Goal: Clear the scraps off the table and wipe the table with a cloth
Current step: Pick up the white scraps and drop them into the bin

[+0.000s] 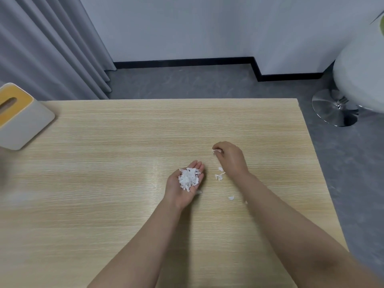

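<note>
Fingers of the right hand [229, 157] pinch a white scrap [216, 151] near the table's [104, 183] right edge, broad bare wood lying leftward. Left hand [182, 186] lies palm-up, fingers straight, cradling a scrap pile [188, 178]; loose scraps [219, 175] lie between the hands.

Both forearms bare up to the near frame edge, no sleeves in view; left hand [182, 183] and right hand [230, 157] bare too: ungloved, no rings, watch or wristbands visible.

Home room — curtain [52, 44], tissue box [18, 117], table [124, 163].
</note>
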The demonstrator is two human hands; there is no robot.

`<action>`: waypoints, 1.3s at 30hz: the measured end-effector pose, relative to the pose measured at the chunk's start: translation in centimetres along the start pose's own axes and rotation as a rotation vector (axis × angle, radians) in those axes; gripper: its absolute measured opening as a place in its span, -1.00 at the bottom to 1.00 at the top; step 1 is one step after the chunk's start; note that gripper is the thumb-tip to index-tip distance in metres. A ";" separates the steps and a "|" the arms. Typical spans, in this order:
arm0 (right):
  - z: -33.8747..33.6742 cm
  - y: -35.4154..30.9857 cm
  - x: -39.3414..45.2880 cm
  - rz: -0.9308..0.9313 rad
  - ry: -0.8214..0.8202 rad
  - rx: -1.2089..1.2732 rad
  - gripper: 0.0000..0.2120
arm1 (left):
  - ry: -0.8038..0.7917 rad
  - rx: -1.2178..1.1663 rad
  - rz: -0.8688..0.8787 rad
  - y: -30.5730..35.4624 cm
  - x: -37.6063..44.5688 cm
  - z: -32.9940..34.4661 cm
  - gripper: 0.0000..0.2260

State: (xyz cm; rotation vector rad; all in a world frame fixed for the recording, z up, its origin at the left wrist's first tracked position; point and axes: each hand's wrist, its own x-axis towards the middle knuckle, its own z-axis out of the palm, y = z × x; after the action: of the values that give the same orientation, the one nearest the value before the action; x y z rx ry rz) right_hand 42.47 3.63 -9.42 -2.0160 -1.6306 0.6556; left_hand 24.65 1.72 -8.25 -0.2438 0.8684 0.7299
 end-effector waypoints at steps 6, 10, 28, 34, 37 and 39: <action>-2.8 -4.5 -4.2 0.017 0.092 0.275 -0.88 | 0.032 -0.023 0.023 -0.3 -1.3 0.3 -0.62; -2.0 -6.9 -8.0 -0.032 -0.034 0.267 -0.86 | -0.014 -0.049 0.011 -1.6 -1.4 0.3 -0.72; -2.3 -7.6 -14.3 -0.410 -0.203 -0.037 -0.53 | -0.080 -0.048 -0.003 -3.6 -5.3 -0.8 -0.66; -2.4 -6.2 -14.0 -0.375 -0.185 -0.042 -0.40 | -0.078 -0.059 0.023 -3.5 -5.0 -1.1 -0.66; -2.6 -6.2 -14.1 -0.414 -0.144 -0.023 -0.47 | -0.068 -0.046 0.036 -3.7 -5.0 -0.9 -0.64; -2.9 -6.3 -14.1 -0.432 -0.099 0.018 -0.55 | -0.073 -0.049 0.034 -3.8 -5.5 -0.7 -0.67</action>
State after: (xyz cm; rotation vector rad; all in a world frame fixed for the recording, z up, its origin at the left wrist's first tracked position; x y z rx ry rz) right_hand 36.91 -9.12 -2.22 -1.5609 -2.0236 0.6100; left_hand 24.47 -4.03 -4.83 -0.2454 0.7875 0.7877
